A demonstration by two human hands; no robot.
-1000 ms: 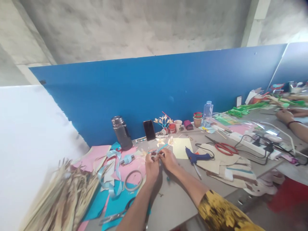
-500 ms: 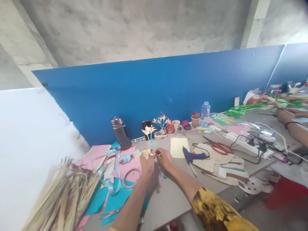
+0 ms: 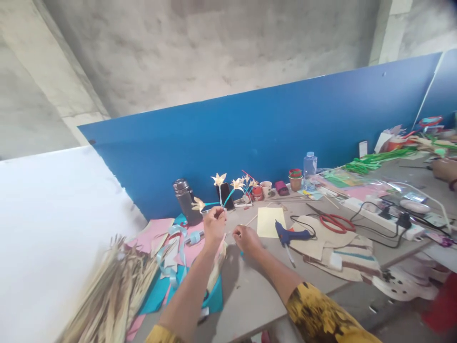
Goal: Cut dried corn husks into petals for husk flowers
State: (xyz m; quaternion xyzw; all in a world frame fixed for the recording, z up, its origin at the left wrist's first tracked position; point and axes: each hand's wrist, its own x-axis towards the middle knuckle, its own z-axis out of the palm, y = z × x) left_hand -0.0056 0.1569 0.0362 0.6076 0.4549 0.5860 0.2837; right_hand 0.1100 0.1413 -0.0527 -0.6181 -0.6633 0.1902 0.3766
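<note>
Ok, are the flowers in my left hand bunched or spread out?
Spread out: the flowers stand apart, their stems fanning left, up and right from the left hand.

Across the back a blue partition (image 3: 271, 128) is running, a concrete wall (image 3: 250, 47) rising behind it. Along its foot a dark flask (image 3: 185, 205) and a black phone (image 3: 224, 191) are standing, and a red jar (image 3: 257, 193) and a patterned cup (image 3: 266, 188) are sitting side by side. Farther right a purple bundle (image 3: 282, 188) is lying near a small brown pot (image 3: 295, 183), and a clear bottle (image 3: 310, 171) is standing just beside that pot. Red-handled scissors (image 3: 324, 216) are resting partly on beige pieces (image 3: 330, 240) (the blur is hiding their material). A white power strip (image 3: 373, 216) is stretching rightward, a dark plug (image 3: 403, 220) sitting in it, while a white clog (image 3: 394, 288) is showing below the tabletop (image 3: 250, 300).
</note>
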